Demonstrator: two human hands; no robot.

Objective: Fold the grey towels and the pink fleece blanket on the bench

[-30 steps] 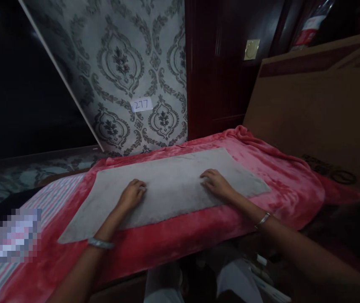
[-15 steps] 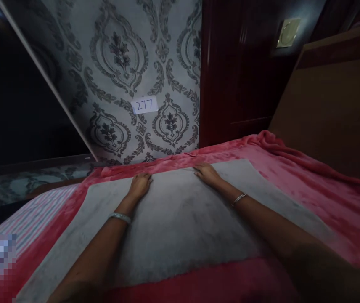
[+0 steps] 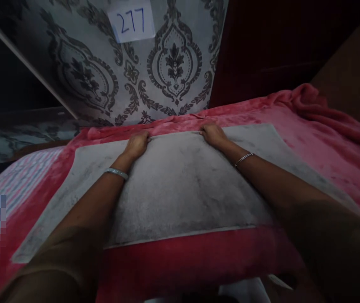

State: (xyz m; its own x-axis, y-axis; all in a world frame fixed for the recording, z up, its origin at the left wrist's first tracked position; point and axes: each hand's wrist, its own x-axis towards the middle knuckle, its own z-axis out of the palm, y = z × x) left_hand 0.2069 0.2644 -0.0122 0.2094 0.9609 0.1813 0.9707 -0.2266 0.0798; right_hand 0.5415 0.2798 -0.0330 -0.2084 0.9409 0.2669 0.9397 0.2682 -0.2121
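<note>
A grey cloth (image 3: 186,185) with a soft, mottled surface lies spread out nearly flat on a red plush blanket (image 3: 180,261). My left hand (image 3: 137,144) is closed on its far edge, left of the middle, fingers curled in. Farther right along that same edge, my right hand (image 3: 213,134) also grips the cloth, its fingertips bent under and partly hidden. Between the two hands the edge runs almost straight. Both forearms rest over the cloth and cover parts of its sides.
Behind the blanket rises a patterned wall (image 3: 173,63) bearing a paper marked 277 (image 3: 132,21). A dark red panel (image 3: 262,50) and a brown board (image 3: 353,80) stand at right. Striped fabric (image 3: 31,172) lies at left, below a dark screen-like panel (image 3: 9,75).
Both hands have gone from lying with fingers out near the far edge to being closed on it. The view has tipped down and come closer, showing the cloth's near edge more plainly.
</note>
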